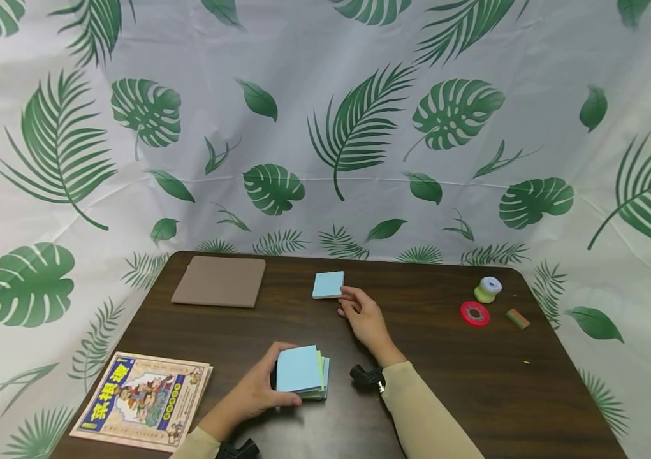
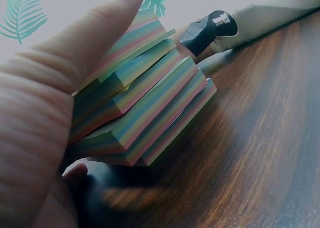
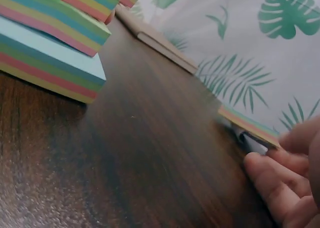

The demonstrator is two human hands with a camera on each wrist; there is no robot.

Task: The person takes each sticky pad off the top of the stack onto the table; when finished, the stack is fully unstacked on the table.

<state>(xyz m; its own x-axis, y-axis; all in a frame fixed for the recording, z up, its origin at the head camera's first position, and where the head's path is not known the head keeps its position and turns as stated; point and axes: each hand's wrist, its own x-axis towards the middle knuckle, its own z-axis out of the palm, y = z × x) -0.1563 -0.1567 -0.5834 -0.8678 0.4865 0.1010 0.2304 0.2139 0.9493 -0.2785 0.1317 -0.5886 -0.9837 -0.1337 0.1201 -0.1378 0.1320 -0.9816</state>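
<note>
Left hand [image 1: 259, 386] is curled round the pad stack [image 1: 298, 370] while right hand [image 1: 368, 322] reaches way out, pinching the lone blue pad [image 1: 328, 284].

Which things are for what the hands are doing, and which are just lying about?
Seems part of the job:
- stack of paper pads, in the left hand
- single blue-topped pad, at the right hand

Probably just lying about:
- picture book
- flat brown board
- stacked rolls
- red disc
- small block
</note>
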